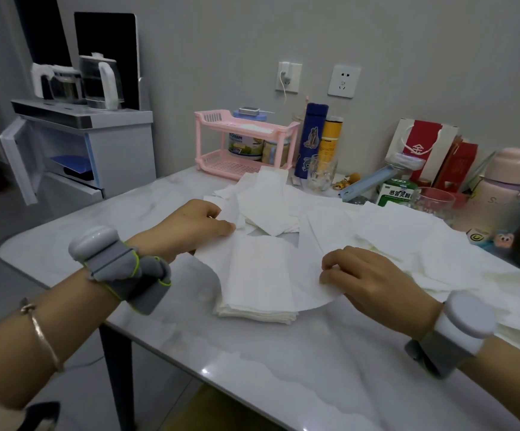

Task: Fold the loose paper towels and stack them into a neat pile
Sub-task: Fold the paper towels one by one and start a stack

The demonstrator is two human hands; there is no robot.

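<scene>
One white paper towel (pixel 261 269) is stretched between both hands just above the table. My left hand (pixel 190 227) pinches its far left corner. My right hand (pixel 367 278) pinches its right edge, fingers curled over the sheet. Under the towel's near side lies a pile of folded towels (pixel 252 314) on the white marble table (pixel 283 368). Several loose unfolded towels (pixel 407 241) are spread across the table behind and to the right of my hands, overlapping each other.
A pink two-tier rack (pixel 240 144) with cans, a blue flask (pixel 311 138), a yellow bottle (pixel 330 138), glasses (pixel 432 202), a green box (pixel 395 191) and a pink bottle (pixel 513 178) line the table's back. A water dispenser cabinet (pixel 90 141) stands left.
</scene>
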